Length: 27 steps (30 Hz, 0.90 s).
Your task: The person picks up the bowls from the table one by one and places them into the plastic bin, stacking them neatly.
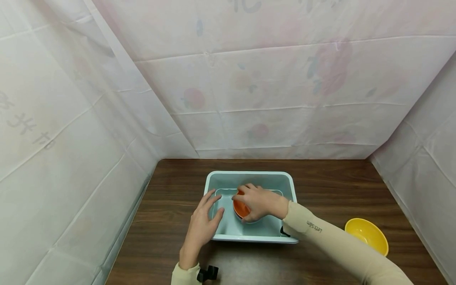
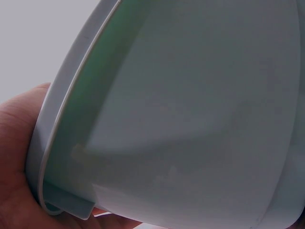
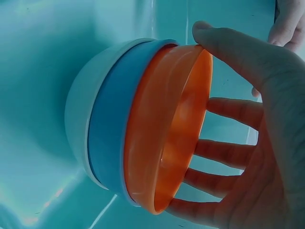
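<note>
A stack of bowls stands inside a pale blue plastic tub (image 1: pixel 249 238). On top is an orange bowl (image 3: pixel 157 129), nested in a blue bowl (image 3: pixel 112 119), with a pale bowl (image 3: pixel 78 109) outermost. My right hand (image 1: pixel 261 202) reaches down into the tub and holds the orange bowl, thumb at one side of its rim and fingers spread along the other. The orange bowl's rim stands above the blue one. At the tub's left rim, my left hand (image 1: pixel 203 227) has its fingers loosely spread. The tub's outer wall (image 2: pixel 190 95) fills most of the left wrist view.
A yellow bowl (image 1: pixel 367 236) lies on the dark wooden table (image 1: pixel 178 198) to the right, beyond my right forearm. Pale patterned sheets (image 1: pixel 285 95) hang at the back and on both sides of the table.
</note>
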Each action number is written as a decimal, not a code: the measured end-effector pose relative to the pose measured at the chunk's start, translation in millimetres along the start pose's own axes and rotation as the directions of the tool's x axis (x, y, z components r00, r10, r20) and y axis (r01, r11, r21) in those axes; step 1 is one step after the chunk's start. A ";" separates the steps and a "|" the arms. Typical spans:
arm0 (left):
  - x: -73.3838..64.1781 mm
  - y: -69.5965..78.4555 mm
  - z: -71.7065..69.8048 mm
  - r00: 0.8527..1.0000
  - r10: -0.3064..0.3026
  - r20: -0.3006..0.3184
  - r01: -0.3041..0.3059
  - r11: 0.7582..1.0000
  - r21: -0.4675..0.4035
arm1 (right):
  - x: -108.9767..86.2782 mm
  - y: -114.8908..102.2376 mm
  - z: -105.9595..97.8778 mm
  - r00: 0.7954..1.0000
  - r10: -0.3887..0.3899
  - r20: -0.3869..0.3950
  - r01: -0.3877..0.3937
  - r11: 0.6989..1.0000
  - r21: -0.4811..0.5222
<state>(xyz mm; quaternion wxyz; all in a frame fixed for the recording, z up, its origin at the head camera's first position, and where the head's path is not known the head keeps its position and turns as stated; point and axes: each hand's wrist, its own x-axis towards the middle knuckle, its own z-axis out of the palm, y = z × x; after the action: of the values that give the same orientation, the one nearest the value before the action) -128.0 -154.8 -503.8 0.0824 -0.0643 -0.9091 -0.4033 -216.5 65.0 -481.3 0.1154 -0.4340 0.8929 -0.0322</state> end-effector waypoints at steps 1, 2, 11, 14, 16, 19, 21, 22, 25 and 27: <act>0.0 0.2 0.0 1.000 -0.002 0.001 0.002 1.000 0.000 | 0.4 -0.1 0.7 1.000 0.002 0.003 -0.002 1.000 0.000; 0.0 0.1 0.1 1.000 -0.002 0.001 0.002 1.000 0.001 | 0.7 -0.1 1.4 1.000 0.004 0.006 -0.004 1.000 -0.003; 0.1 -1.0 0.6 1.000 0.006 0.004 -0.006 1.000 0.000 | 2.8 -0.2 5.1 1.000 0.015 0.021 -0.015 1.000 -0.006; 0.1 -1.3 0.6 1.000 0.011 0.005 -0.011 1.000 0.002 | 2.8 0.0 6.1 1.000 0.017 0.021 -0.017 1.000 -0.008; 0.2 -1.1 0.6 1.000 0.010 0.003 -0.010 1.000 0.002 | 2.7 -0.1 6.0 1.000 0.018 0.018 -0.017 1.000 -0.009; 0.1 -0.6 0.9 1.000 0.009 0.002 -0.009 1.000 0.000 | 2.4 -0.3 5.9 1.000 0.022 0.021 -0.022 1.000 -0.007; 0.0 -0.3 1.2 1.000 0.007 0.003 -0.007 1.000 -0.003 | 2.1 -0.3 5.5 0.999 0.030 0.026 -0.030 1.000 -0.004; 0.0 -0.3 1.4 1.000 0.008 0.004 -0.008 1.000 -0.004 | 1.9 -0.3 5.4 0.999 0.034 0.030 -0.034 0.999 -0.003; 0.4 -0.6 1.7 1.000 0.010 0.008 -0.010 1.000 -0.009 | 1.0 -0.3 4.6 0.999 0.042 0.029 -0.042 0.999 -0.003; 0.8 -0.8 1.9 1.000 0.013 0.009 -0.013 1.000 -0.008 | 0.2 0.0 3.9 0.999 0.042 0.019 -0.042 0.999 -0.008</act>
<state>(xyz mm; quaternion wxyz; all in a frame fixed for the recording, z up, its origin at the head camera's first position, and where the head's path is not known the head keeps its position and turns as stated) -129.1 -153.8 -505.4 0.0808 -0.0721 -0.9074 -0.4060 -215.7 65.0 -485.2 0.1230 -0.4158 0.9008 -0.0223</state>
